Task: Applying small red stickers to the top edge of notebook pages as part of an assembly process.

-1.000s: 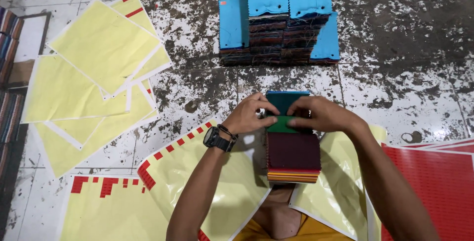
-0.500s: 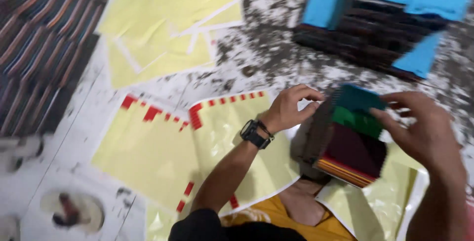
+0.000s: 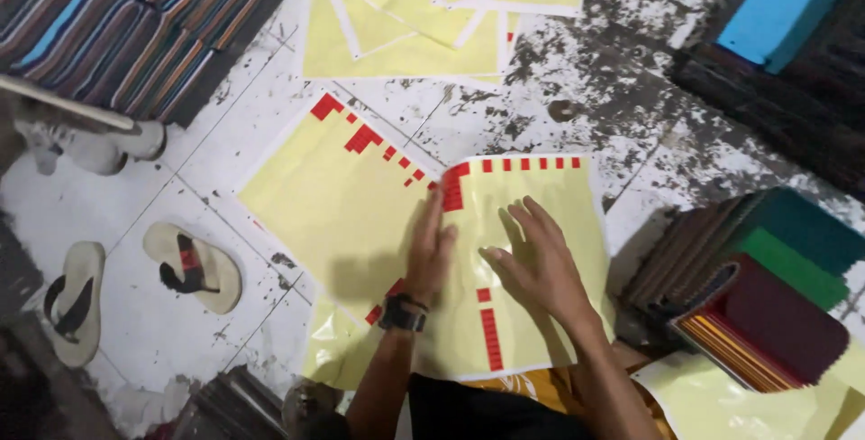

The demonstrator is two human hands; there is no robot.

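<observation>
- Under our palms: a yellow sheet (image 3: 532, 224) with small red stickers, lying on the floor.
- Our left hand (image 3: 431, 251) and right hand (image 3: 539, 260) rest flat on it, fingers spread, grasping nothing.
- Right of our right hand: a tilted stack of coloured booklets (image 3: 766, 296).
- Far left of our left hand: a pair of sandals (image 3: 194, 264).

Both hands (image 3: 487, 255) rest on sheet (image 3: 532, 224); stack (image 3: 757, 296) right.

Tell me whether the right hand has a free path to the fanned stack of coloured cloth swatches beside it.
Probably yes: the right hand rests on the yellow sheet, and nothing lies between it and the swatch stack.
</observation>
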